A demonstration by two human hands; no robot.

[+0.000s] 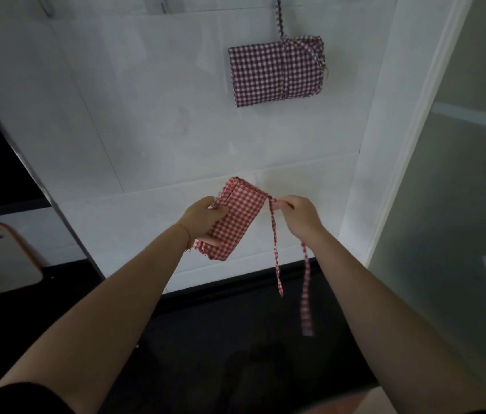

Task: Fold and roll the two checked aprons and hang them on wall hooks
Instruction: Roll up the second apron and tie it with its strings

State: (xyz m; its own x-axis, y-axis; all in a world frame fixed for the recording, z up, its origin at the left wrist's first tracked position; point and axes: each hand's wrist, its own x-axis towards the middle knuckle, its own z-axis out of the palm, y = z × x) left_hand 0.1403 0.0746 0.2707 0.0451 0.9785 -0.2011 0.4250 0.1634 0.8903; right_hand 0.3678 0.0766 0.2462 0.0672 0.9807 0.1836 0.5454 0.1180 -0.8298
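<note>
dim light, dark lower frame, wide-angle edge distortion, blurred dangling strap (pixel 306 306)

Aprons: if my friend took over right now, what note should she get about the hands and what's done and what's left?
Left hand: gripping the folded red checked apron in front of the white wall.
Right hand: pinching the apron's tie strap; two strap ends dangle loose.
Done: the dark checked apron is bundled, tied and hanging by its strap near the top of the wall.
Left: probably tie the red bundle, then hang it. No free hook is in view.

Red-checked apron (pixel 237 218); purple-checked apron (pixel 274 71).
</note>
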